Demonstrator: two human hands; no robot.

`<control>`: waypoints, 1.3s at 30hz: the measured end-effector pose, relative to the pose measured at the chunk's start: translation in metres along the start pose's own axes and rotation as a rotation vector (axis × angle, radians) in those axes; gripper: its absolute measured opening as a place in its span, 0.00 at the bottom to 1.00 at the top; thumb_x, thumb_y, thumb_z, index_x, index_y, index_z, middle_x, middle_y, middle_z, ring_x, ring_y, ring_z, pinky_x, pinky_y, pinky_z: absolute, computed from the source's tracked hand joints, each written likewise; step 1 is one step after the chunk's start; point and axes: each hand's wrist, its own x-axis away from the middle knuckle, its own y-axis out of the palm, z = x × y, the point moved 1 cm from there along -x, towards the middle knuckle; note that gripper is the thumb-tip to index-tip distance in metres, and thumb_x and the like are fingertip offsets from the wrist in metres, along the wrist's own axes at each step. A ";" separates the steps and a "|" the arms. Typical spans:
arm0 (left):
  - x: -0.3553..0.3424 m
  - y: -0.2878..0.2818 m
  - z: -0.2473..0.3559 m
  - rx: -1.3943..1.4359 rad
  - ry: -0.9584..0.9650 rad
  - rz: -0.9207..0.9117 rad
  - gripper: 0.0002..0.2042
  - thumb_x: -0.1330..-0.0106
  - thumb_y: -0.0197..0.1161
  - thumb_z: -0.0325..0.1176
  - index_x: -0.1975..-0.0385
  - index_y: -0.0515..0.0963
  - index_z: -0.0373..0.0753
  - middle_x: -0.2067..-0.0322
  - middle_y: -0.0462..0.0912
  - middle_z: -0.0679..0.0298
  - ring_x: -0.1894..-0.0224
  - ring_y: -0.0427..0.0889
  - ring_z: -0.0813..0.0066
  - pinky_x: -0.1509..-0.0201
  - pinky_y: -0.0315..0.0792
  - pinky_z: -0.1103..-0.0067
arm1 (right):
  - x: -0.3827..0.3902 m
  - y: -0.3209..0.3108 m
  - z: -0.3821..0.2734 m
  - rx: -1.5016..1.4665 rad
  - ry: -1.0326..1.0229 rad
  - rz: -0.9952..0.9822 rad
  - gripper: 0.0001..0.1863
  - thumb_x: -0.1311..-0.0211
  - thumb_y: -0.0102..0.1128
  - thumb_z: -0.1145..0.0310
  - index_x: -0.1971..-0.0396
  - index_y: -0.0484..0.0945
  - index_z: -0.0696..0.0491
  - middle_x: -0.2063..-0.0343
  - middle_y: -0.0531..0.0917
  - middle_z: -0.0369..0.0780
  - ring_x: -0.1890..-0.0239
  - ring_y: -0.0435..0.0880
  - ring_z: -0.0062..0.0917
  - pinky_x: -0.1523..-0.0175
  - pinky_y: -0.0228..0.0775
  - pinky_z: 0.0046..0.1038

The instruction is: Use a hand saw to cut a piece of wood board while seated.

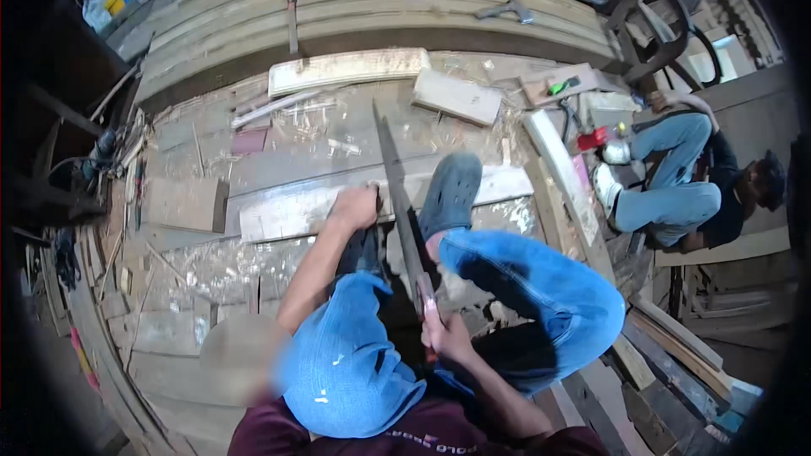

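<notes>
A handsaw (400, 194) lies lengthwise before me, its long blade crossing a pale wooden board (296, 209) and its tip pointing away. Its handle is wrapped by my right hand (448, 338), thumb along the top. My left hand (355, 206) rests on the board just left of the blade, its fingers curled at the wood and partly hidden. To the right of the blade, my foot in a dark clog (452, 194) stands on the same board. The cut line itself is too small to make out.
Beyond lie a whitish plank (346, 70) and a wood block (458, 96). A hammer (507, 12) and a red-handled tool (292, 21) rest on stacked timber (363, 4). Another block (186, 204) sits left. A person in jeans (667, 173) sits at right.
</notes>
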 end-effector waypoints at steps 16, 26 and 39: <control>0.004 -0.002 0.019 -0.215 0.010 0.118 0.12 0.45 0.49 0.28 0.61 0.72 0.34 0.65 0.79 0.51 0.63 0.80 0.58 0.60 0.74 0.66 | 0.022 -0.022 -0.039 -0.014 0.035 -0.021 0.28 0.35 0.42 0.48 0.88 0.68 0.54 0.89 0.69 0.34 0.91 0.64 0.15 0.86 0.53 0.19; 0.002 0.006 0.007 -0.097 -0.018 0.110 0.13 0.41 0.48 0.32 0.58 0.70 0.36 0.60 0.76 0.50 0.56 0.76 0.56 0.53 0.69 0.65 | 0.008 -0.015 -0.034 0.133 -0.003 0.054 0.32 0.38 0.45 0.46 0.93 0.71 0.56 0.93 0.70 0.34 0.88 0.70 0.17 0.81 0.60 0.25; -0.004 -0.004 0.006 -0.067 -0.053 0.017 0.12 0.45 0.52 0.29 0.60 0.72 0.34 0.61 0.77 0.50 0.57 0.77 0.55 0.55 0.72 0.65 | 0.000 -0.007 -0.025 0.041 0.029 0.024 0.29 0.37 0.45 0.48 0.90 0.70 0.56 0.92 0.69 0.32 0.89 0.66 0.14 0.83 0.54 0.22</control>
